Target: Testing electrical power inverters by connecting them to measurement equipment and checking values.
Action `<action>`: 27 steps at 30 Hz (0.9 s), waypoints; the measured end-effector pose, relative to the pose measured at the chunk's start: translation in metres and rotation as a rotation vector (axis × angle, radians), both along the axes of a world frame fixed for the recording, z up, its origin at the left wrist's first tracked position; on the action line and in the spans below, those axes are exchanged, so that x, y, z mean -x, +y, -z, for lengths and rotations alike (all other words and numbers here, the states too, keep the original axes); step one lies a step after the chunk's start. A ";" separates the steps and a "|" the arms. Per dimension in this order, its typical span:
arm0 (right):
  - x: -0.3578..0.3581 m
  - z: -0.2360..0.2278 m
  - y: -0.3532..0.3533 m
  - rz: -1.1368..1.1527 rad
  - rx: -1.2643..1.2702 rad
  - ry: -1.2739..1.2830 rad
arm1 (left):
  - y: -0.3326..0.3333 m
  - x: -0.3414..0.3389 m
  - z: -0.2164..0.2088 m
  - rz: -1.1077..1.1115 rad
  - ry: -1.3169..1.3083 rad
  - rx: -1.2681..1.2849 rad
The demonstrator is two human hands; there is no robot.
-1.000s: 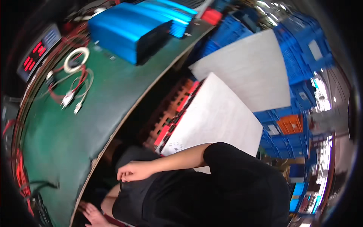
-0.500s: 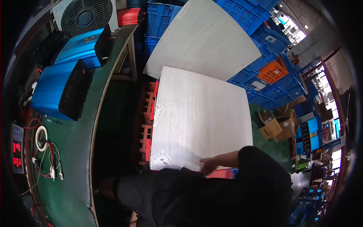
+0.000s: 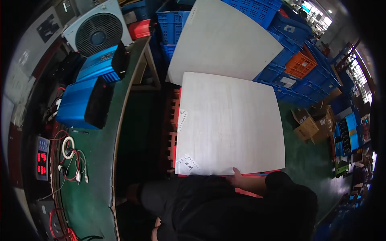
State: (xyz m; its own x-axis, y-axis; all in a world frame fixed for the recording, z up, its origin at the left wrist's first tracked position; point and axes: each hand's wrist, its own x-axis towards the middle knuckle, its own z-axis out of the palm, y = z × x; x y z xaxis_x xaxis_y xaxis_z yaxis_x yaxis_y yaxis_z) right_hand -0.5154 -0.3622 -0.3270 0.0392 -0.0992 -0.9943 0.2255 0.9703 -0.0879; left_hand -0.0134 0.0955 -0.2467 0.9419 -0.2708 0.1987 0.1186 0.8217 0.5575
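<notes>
A large pale white board (image 3: pixel 229 120) lies flat in front of me, on top of a stack whose red, slatted side shows at its left. At the board's near edge is my right hand (image 3: pixel 237 177), with its thumb over the top face and its other fingers hidden below the edge. Handwriting and small dotted paper labels mark the board's left side. My left hand does not show; a dim patch of skin beside the dark clothing at lower left cannot be made out. Behind, a second white board (image 3: pixel 225 40) leans against blue crates (image 3: pixel 173 24).
At left runs a green-topped workbench (image 3: pixel 96 160) with blue finned metal boxes (image 3: pixel 80 102), a fan (image 3: pixel 98 34), cables (image 3: pixel 76 160) and a red digital display (image 3: pixel 42 158). Stacked crates, one orange (image 3: pixel 300 63), stand at back right, near cardboard boxes (image 3: pixel 307 126) on the green floor.
The whole view has shifted, so the boards and bench now appear farther right. My right hand has gone from lying over the board's near part to its near edge, thumb on top.
</notes>
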 end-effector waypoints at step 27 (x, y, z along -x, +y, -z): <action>-0.188 -0.030 -0.118 -2.014 1.917 0.032 | 0.084 0.140 -0.126 -1.199 0.644 0.204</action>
